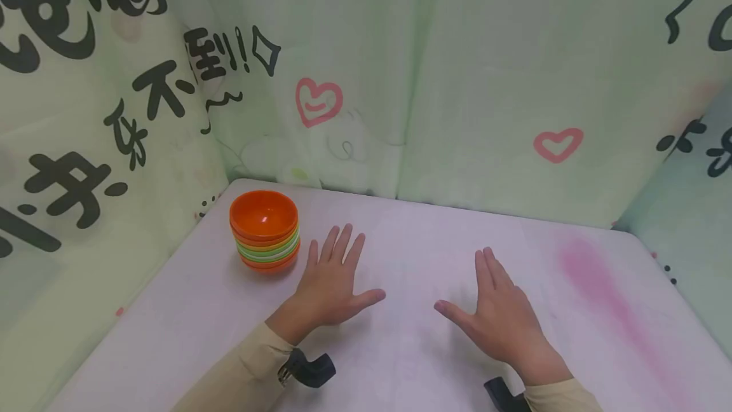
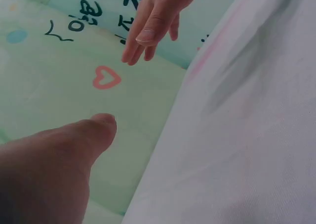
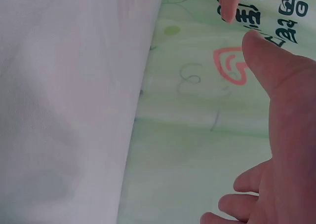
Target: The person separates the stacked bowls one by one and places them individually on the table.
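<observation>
A stack of nested bowls (image 1: 265, 240) in orange, yellow, green and white stands at the left back of the table. Just right of it, in the head view, my left hand (image 1: 332, 285) is held over the table with fingers spread and nothing in it. My right hand (image 1: 500, 320) is on the right side, fingers straight, thumb pointing left, holding nothing. The left wrist view shows the left thumb (image 2: 64, 150) close up and the right hand (image 2: 160, 17) beyond. In the right wrist view the right hand (image 3: 291, 135) fills the right edge.
The table (image 1: 412, 240) has a pale cover with a pink smear (image 1: 600, 291) on its right. Pale green curtains (image 1: 457, 81) with dark lettering and pink hearts enclose the back and sides. Each wrist wears a black band-like mount (image 1: 311, 369).
</observation>
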`<action>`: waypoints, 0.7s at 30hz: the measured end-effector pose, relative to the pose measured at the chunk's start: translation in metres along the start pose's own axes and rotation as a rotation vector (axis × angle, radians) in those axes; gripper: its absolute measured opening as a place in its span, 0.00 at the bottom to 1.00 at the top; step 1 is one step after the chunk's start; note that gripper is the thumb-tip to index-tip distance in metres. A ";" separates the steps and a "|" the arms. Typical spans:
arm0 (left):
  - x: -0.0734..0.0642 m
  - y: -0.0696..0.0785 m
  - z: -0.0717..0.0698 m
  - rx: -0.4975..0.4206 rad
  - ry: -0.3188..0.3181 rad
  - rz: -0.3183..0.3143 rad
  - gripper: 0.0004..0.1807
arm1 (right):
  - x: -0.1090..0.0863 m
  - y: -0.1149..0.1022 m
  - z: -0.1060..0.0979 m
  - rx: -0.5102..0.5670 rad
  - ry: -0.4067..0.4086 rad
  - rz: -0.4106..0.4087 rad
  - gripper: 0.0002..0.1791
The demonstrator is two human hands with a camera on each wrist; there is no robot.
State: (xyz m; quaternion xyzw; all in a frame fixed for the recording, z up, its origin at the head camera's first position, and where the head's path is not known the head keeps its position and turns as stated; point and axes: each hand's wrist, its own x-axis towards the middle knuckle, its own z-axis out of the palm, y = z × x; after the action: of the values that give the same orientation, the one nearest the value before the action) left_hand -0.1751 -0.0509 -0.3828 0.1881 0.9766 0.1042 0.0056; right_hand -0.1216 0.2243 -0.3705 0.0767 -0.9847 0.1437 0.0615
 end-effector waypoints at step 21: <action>-0.023 -0.037 -0.015 -0.384 0.350 0.206 0.55 | 0.015 -0.039 0.016 0.425 -0.013 -0.019 0.61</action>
State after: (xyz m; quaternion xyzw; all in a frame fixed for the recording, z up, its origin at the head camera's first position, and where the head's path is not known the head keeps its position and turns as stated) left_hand -0.1678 -0.0962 -0.3761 0.2609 0.9007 0.3185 -0.1382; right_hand -0.1316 0.1808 -0.3728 0.0981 -0.9319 0.3469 0.0389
